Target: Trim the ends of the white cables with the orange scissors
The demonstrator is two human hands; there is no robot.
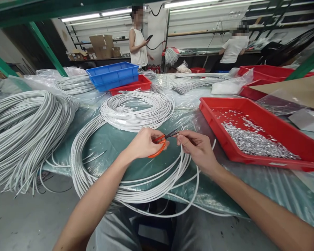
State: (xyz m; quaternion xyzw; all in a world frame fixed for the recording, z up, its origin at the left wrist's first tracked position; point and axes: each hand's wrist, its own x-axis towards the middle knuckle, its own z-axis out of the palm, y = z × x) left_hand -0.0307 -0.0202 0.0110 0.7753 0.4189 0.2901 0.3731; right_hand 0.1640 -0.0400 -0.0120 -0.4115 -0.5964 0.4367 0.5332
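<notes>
My left hand (146, 143) is closed around the orange handles of a pair of scissors (158, 148), whose dark blades point right. Between the thumb and fingers of my right hand (195, 144), a white cable (181, 153) is pinched near its end. The blade tips are at that cable end; whether they touch it I cannot tell. Below both hands lies a loose coil of white cable (146, 195), partly hidden by my left forearm. A second, tighter coil of white cable (138, 120) lies just beyond my hands.
A red tray (211, 129) with many small shiny metal pieces stands to the right. A thick bundle of cables (23, 132) overhangs the table's left edge. A blue bin (112, 75) rests farther back. Two people, one holding a phone (149, 37), are in the background.
</notes>
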